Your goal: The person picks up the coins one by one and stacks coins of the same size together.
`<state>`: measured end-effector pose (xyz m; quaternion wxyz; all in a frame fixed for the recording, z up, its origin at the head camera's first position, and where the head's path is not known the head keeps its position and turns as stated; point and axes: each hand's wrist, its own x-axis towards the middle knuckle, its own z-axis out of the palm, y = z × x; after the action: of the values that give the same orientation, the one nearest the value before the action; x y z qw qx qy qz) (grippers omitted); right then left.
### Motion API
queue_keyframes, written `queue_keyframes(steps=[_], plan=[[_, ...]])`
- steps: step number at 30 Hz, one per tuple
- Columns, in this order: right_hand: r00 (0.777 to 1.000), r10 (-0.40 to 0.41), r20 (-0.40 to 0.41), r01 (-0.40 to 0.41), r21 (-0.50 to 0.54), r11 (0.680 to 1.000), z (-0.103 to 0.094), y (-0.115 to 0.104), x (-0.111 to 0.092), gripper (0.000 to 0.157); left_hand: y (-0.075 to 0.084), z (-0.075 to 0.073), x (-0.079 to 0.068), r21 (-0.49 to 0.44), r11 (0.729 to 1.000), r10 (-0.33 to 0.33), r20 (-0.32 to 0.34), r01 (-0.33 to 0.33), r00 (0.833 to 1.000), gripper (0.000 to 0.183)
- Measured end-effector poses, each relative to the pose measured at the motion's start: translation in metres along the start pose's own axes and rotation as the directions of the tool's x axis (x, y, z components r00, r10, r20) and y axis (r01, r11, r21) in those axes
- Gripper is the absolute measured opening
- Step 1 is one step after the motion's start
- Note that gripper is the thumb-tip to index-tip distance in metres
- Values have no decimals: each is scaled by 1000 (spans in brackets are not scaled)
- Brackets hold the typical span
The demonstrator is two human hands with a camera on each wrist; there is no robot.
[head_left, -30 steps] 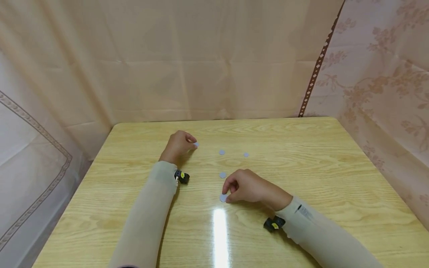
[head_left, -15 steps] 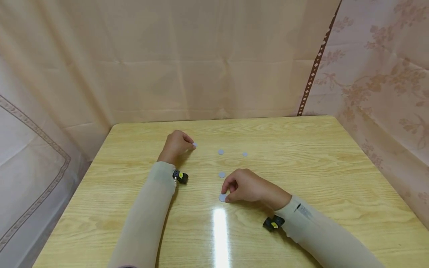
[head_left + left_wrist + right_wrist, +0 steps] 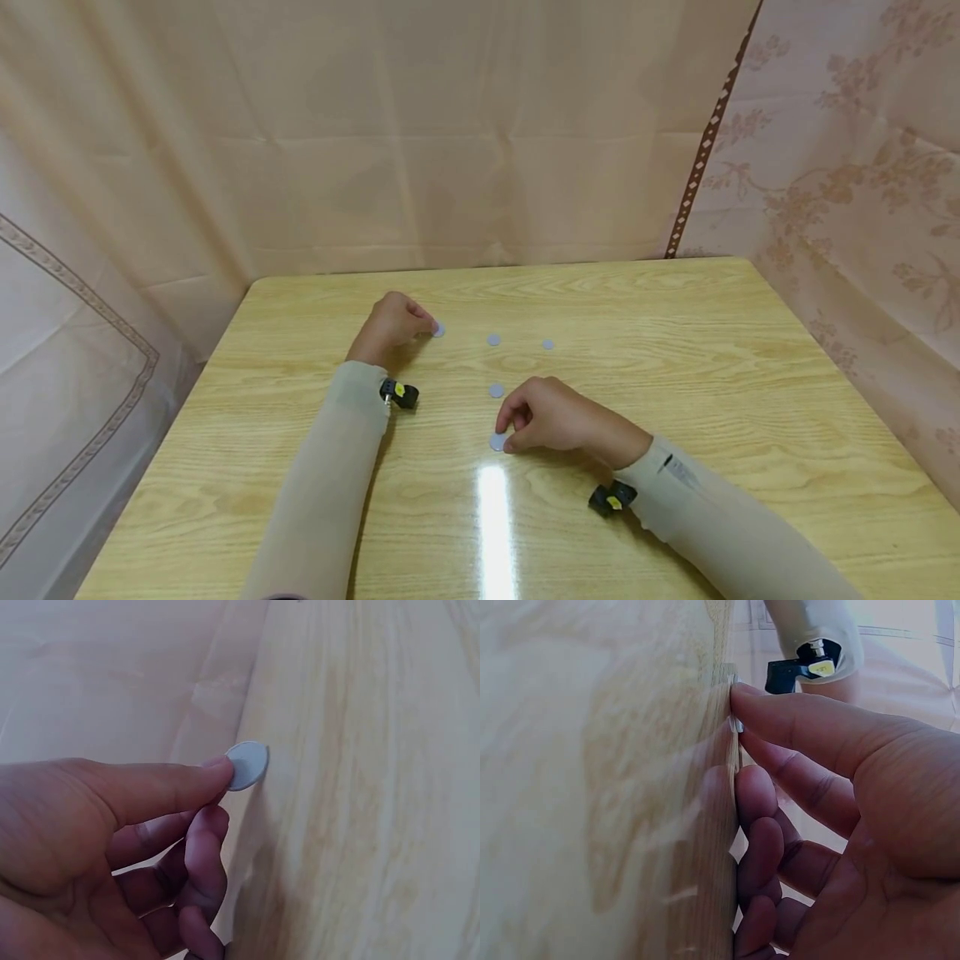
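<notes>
Pale discs (image 3: 493, 341), five by my count on the remote feed, are gathered around the middle and far part of the worktop. Behind that, I see a beige cloth (image 3: 450, 142) hanging the full width of the far side, with a floral cloth (image 3: 885, 150) to the right and a white cloth (image 3: 67, 367) to the left. Next in size comes the wood-grain worktop (image 3: 750, 400), with a bright strip of glare (image 3: 495, 533) at the near middle. Two light sleeves (image 3: 322, 475) reach in over it. From my head view, the left hand (image 3: 393, 321) is far out to the left, its grip pinching the far-left disc (image 3: 247, 766) by the edge; the left wrist view shows thumb and finger on it. Nearer me, the right hand (image 3: 551, 417) has its grip pinched on the near disc (image 3: 497, 442), down at the worktop. A small black camera (image 3: 612, 500) sits at each cuff. Smallest are the three free discs: two in a row right of the far-left disc, and one (image 3: 497, 391) between that row and the near disc.
</notes>
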<state>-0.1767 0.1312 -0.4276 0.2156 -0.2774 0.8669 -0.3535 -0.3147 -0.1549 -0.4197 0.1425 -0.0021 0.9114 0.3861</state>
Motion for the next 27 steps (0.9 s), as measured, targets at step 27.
queue_keyframes(steps=[27], plan=[[1000,-2,3,2,4,1000,0,1,0,11,23,1,-22,2,985,171,44,-171,984,18]])
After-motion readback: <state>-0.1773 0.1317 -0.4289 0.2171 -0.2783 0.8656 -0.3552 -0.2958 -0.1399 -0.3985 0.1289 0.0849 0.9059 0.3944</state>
